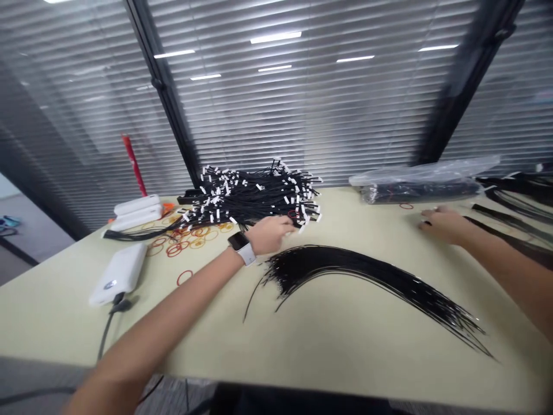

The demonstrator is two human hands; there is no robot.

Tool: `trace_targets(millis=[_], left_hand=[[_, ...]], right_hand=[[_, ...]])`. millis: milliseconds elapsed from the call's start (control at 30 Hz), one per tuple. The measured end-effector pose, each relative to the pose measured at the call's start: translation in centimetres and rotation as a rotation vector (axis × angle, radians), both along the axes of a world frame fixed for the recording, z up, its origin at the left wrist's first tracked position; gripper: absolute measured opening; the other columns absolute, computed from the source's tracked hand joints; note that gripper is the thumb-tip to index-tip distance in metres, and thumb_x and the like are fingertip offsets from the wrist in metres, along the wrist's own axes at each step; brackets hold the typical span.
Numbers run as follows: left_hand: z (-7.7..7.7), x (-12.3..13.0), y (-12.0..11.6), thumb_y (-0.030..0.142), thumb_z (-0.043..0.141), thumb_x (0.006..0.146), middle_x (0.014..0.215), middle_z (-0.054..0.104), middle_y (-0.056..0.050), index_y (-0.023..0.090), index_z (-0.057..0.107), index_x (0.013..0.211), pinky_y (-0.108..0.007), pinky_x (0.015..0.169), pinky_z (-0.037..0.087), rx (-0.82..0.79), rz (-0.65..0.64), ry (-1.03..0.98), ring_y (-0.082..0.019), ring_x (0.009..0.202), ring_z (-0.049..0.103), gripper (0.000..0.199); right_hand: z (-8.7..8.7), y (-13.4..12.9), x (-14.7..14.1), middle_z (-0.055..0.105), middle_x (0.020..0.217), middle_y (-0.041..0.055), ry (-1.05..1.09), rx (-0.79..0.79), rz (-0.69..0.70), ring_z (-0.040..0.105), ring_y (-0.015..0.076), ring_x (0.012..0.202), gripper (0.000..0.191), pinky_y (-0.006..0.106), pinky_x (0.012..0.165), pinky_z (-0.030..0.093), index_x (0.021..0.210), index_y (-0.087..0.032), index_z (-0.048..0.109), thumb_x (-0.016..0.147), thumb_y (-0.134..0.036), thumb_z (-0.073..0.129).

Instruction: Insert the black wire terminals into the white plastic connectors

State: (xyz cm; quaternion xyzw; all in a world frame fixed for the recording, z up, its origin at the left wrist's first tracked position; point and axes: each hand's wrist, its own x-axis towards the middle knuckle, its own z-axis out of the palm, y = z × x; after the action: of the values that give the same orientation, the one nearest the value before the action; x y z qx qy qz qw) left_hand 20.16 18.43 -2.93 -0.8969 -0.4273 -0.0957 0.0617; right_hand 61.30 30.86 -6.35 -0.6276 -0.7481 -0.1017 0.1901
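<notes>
My left hand [270,233], with a watch [242,248] on its wrist, rests at the front edge of a heap of black cables with white connectors [254,196]. Its fingers are partly bent and look a little apart; I make out nothing held in them. Just in front lies a curved bundle of loose black wires [345,265], touched by neither hand. On the right, my right hand [444,223] is low over the table, slightly blurred, its fingers loosely bent and apart. Near its fingertips lies a red rubber band [406,206].
Red and yellow rubber bands [185,239] are scattered left of the heap. A white power bank [121,274] with a cable lies further left, before stacked white devices [137,210]. Plastic-wrapped black wires [423,187] and more black cables [518,196] lie at right, by the glass wall.
</notes>
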Motion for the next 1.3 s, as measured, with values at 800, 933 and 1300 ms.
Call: trace_targets(millis=[800,933,1300], left_hand=[[-1.0,-4.4,-2.4,0.028,0.065,0.074,0.118,0.056,-0.014,0.01,0.039,0.124,-0.033,0.09,0.043,0.197,0.315,-0.301,-0.022,0.107,0.053,0.059],[-0.6,-7.5,-1.7,0.022,0.057,0.08,0.093,0.065,-0.01,0.013,0.06,0.093,-0.041,0.089,0.04,0.172,0.39,-0.268,-0.025,0.093,0.058,0.017],[0.4,-6.4,-3.0,0.013,0.052,0.078,0.085,0.067,-0.004,0.018,0.059,0.087,-0.029,0.072,0.044,-0.032,0.368,-0.429,-0.018,0.079,0.062,0.013]], right_hand=[[4.1,-10.6,-27.9,0.063,0.073,0.0042,0.783,-0.19,0.919,0.061,0.0138,0.066,0.027,0.028,0.062,0.048,0.079,-0.017,0.055,0.089,-0.037,0.04],[6.4,-12.9,-26.2,0.066,0.081,0.0049,0.972,-0.197,0.934,0.064,0.0123,0.071,0.029,0.028,0.068,0.052,0.093,-0.017,0.056,0.089,-0.041,0.041],[4.6,-8.2,-13.3,0.065,0.07,0.0069,1.404,-0.215,0.366,0.061,0.0182,0.063,0.019,0.042,0.075,0.051,0.072,-0.022,0.061,0.074,-0.041,0.064]])
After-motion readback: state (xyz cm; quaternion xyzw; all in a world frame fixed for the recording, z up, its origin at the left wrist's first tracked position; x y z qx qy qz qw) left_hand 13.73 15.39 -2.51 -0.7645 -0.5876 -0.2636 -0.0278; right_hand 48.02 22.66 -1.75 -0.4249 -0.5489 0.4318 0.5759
